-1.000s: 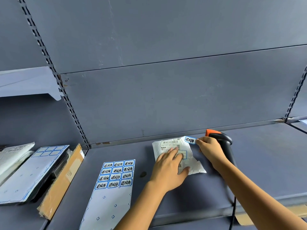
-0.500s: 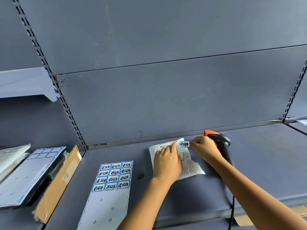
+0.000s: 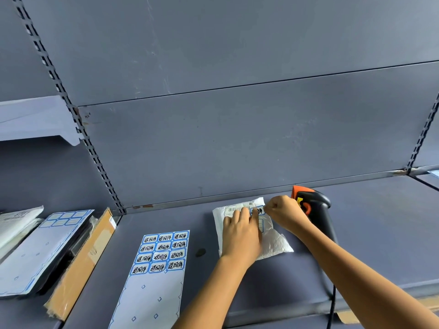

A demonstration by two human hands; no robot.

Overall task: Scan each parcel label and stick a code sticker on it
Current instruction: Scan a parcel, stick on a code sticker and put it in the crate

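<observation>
- Grey metal shelving fills the view; a person works on a wide shelf (image 3: 356, 233) at about waist level.
- A white parcel (image 3: 276, 243) lies flat on the shelf near the back panel, its printed label (image 3: 236, 208) facing up at the far end.
- The left hand (image 3: 240, 233) lies flat on the parcel, fingers straight, pressing it down.
- The right hand (image 3: 282, 212) is just right of the label, with its fingers curled and pinching the right end of a blue-edged sticker (image 3: 258, 211).
- The sticker sits on the label's right part, between the two hands, with its long axis running left to right. The left fingertips touch its left end.
- Judged from this, the sticker is being laid down, and the left fingers are best placed to smooth it.
- A black and orange scanner (image 3: 313, 205) rests just behind the right hand, held by no one.
- A sheet (image 3: 164, 252) of more stickers lies to the left of the parcel.
</observation>
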